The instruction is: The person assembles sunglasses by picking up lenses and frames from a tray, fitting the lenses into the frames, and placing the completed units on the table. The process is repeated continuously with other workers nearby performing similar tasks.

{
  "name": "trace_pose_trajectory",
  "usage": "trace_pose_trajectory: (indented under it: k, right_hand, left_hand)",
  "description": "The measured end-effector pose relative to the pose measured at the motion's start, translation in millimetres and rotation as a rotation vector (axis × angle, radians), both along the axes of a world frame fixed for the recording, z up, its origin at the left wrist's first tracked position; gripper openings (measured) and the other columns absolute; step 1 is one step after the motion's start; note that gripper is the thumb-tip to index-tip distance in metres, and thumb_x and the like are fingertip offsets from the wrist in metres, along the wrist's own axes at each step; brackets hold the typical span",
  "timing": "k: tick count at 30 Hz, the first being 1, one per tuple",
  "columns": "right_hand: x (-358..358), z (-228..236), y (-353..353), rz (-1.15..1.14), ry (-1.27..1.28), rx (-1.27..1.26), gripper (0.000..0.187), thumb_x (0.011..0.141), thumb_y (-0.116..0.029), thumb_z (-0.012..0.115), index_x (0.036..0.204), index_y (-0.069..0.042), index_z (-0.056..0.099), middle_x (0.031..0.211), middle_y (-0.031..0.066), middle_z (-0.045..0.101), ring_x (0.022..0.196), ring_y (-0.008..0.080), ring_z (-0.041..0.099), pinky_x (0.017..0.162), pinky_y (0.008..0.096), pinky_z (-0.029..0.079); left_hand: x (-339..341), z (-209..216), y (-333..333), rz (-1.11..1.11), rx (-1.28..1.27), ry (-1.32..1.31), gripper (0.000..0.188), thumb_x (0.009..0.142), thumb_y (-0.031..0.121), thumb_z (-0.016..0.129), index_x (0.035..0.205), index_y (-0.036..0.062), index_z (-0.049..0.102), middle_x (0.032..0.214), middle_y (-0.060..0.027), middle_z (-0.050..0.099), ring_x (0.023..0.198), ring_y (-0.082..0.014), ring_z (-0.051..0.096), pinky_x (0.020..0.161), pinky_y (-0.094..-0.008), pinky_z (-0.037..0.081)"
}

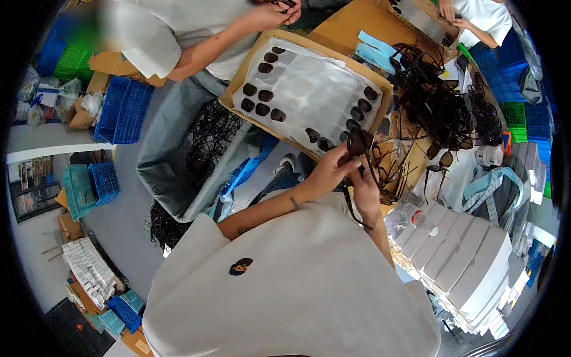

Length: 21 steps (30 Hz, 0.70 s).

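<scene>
A pair of dark sunglasses (360, 143) is held between my two hands over the near right corner of a shallow cardboard box (235, 110). My left hand (328, 171) pinches the frame from the left. My right hand (365, 185) is wrapped round its other side, with one dark temple arm hanging down past the wrist. Fingertips of both hands are partly hidden by the sunglasses. Inside the box, several loose dark lenses (262, 109) lie along the edges of a whitish sheet (312, 80).
A pile of dark eyeglass frames (437, 98) covers the table on the right. Nearer stand white cartons (458, 253) and a clear plastic bottle (423, 223). On the left sits a grey-lined bin (169, 172) of black frames. Co-workers' hands (288, 12) show at the top.
</scene>
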State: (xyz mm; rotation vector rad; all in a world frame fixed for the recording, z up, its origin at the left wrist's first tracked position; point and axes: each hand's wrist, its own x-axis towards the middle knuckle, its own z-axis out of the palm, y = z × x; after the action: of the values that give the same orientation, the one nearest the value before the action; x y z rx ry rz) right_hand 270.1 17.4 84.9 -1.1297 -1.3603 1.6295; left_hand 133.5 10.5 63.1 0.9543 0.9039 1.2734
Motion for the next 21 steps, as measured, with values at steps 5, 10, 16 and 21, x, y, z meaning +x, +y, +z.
trace_pose_trajectory:
  k: [5, 10, 16, 21]
  right_hand:
    - [-0.1, 4.8, 11.2, -0.184, 0.065, -0.213, 0.033, 0.089, 0.011, 0.044, 0.119, -0.003, 0.047, 0.134, 0.0081, 0.045, 0.118, 0.0193, 0.049, 0.102, 0.0312, 0.04]
    - [4.3, -4.9, 19.8, -0.234, 0.52, -0.367, 0.049, 0.09, -0.001, 0.055, 0.138, -0.003, 0.045, 0.108, 0.0027, 0.05, 0.098, 0.0117, 0.046, 0.083, 0.0259, 0.039]
    - [21.2, 12.2, 27.2, -0.259, 0.037, 0.01, 0.065, 0.086, 0.005, 0.062, 0.146, 0.0, 0.037, 0.101, 0.0061, 0.061, 0.089, 0.0102, 0.054, 0.073, 0.0234, 0.045]
    - [16.6, 29.7, 27.8, -0.379, -0.022, 0.073, 0.051, 0.078, 0.011, 0.072, 0.122, 0.003, 0.048, 0.093, 0.0107, 0.067, 0.079, 0.0125, 0.065, 0.068, 0.0233, 0.052]
  left_hand:
    - [1.6, 7.2, 8.4, -0.003, -0.199, -0.158, 0.03, 0.102, 0.024, 0.053, 0.121, 0.0016, 0.058, 0.105, -0.0038, 0.064, 0.095, -0.0099, 0.056, 0.084, -0.0275, 0.047]
    - [-3.5, 4.6, 23.7, 0.176, -0.095, -0.392, 0.044, 0.104, 0.041, 0.042, 0.11, 0.001, 0.059, 0.113, -0.0088, 0.063, 0.102, -0.0208, 0.06, 0.094, -0.0406, 0.048]
    - [-25.3, 2.4, 9.4, 0.069, -0.327, -0.441, 0.019, 0.099, 0.024, 0.057, 0.102, 0.0056, 0.056, 0.084, -0.0042, 0.058, 0.075, -0.0142, 0.059, 0.069, -0.034, 0.056]
    - [-9.2, 21.2, 9.8, -0.003, -0.36, -0.199, 0.026, 0.094, 0.021, 0.065, 0.11, 0.0012, 0.061, 0.074, -0.0032, 0.06, 0.066, -0.0129, 0.061, 0.058, -0.0276, 0.054]
